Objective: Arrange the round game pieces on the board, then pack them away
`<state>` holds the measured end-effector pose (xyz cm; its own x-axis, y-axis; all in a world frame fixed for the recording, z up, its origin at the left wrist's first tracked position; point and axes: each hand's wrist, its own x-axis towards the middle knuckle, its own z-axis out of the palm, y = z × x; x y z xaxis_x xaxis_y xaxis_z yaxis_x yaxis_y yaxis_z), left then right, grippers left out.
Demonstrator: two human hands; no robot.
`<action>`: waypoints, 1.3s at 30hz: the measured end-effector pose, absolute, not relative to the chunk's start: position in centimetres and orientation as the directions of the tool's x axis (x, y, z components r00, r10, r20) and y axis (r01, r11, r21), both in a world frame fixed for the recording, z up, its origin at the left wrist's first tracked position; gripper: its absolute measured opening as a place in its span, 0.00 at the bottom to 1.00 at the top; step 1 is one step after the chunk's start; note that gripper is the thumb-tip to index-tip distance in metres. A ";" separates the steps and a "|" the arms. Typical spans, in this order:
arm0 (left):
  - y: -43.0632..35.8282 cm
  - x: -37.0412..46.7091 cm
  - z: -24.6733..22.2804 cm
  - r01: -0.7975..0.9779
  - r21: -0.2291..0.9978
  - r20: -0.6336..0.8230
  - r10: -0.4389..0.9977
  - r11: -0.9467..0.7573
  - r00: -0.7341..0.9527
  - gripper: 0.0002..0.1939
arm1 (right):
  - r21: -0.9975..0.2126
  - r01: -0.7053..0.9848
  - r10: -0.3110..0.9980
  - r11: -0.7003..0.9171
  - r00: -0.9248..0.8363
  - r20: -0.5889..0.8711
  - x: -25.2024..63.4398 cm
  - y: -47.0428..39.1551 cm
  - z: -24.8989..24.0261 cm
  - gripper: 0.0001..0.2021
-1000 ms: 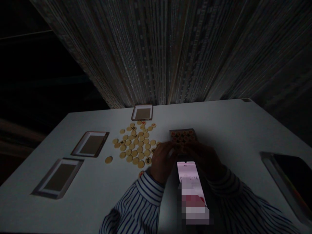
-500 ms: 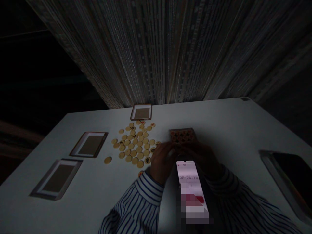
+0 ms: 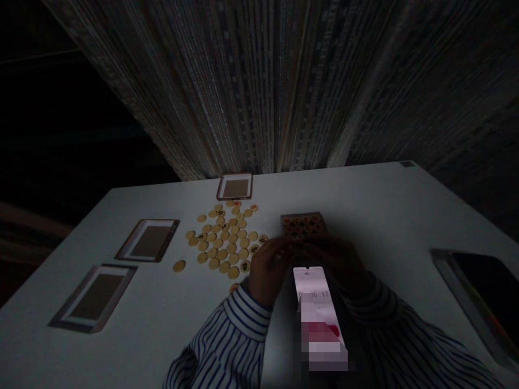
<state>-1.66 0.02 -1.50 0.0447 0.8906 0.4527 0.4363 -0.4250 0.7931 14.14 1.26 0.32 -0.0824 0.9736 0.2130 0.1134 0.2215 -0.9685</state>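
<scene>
A small box (image 3: 323,222) holds rows of round Chinese chess pieces (image 3: 302,221) with red characters. Both my hands meet over its near end and cover that part. My left hand (image 3: 267,270) has its fingers bent and drawn together at the box's near left side. From the right, my right hand (image 3: 336,262) reaches in with its fingers closed beside the left fingertips. Whatever lies between the fingers is hidden in the dark. Left of the box, many loose Chinese chess pieces (image 3: 231,248) lie spread out, mostly blank side up, a few showing black or red characters.
A lit phone (image 3: 312,281) showing a running timer lies just below my hands, between my forearms. Open shallow boxes stand at the back (image 3: 235,188), at the left (image 3: 148,240) and at the near left (image 3: 93,297). A dark case (image 3: 486,297) lies at the right edge.
My hands have barely moved at the box's near end. The red characters in the box show more clearly. The phone's timer has gone up a second.
</scene>
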 end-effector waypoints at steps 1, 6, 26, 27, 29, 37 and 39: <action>0.0 -1.7 -1.5 0.393 0.834 0.411 0.911 -0.388 0.028 0.09 | -0.969 0.119 0.975 0.216 -0.077 0.208 14.2 1.3 0.3 0.06; 0.3 -1.6 -1.5 0.179 0.972 0.164 0.985 -0.153 -0.050 0.10 | -0.972 0.102 0.976 0.212 -0.079 0.204 14.1 1.2 0.0 0.06; 0.6 -1.6 -1.2 -0.088 0.988 -0.126 0.992 0.126 0.000 0.11 | -0.872 0.281 0.914 0.401 -0.191 0.359 14.3 1.0 -0.2 0.09; 0.6 -1.6 -1.2 -0.108 0.986 -0.128 0.992 0.126 -0.009 0.11 | -0.841 0.312 0.896 0.443 -0.198 0.398 14.3 1.1 -0.3 0.09; 0.6 -1.5 -1.1 -0.135 0.982 -0.134 0.991 0.131 -0.013 0.11 | -0.775 0.368 0.858 0.514 -0.228 0.461 14.4 1.2 -0.6 0.09; 0.6 -1.5 -1.0 -0.158 0.974 -0.163 0.987 0.161 -0.003 0.12 | -0.629 0.460 0.778 0.627 -0.332 0.533 14.5 1.7 -1.9 0.11; 0.6 -1.5 -1.0 -0.172 0.971 -0.168 0.986 0.166 -0.001 0.13 | -0.625 0.435 0.761 0.648 -0.351 0.545 14.6 1.8 -1.9 0.12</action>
<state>-1.48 0.57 -1.00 -0.0006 0.9858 -0.1682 -0.1723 0.1656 0.9710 14.59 1.79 -1.94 -0.3510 0.7615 0.5450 0.4348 0.6480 -0.6254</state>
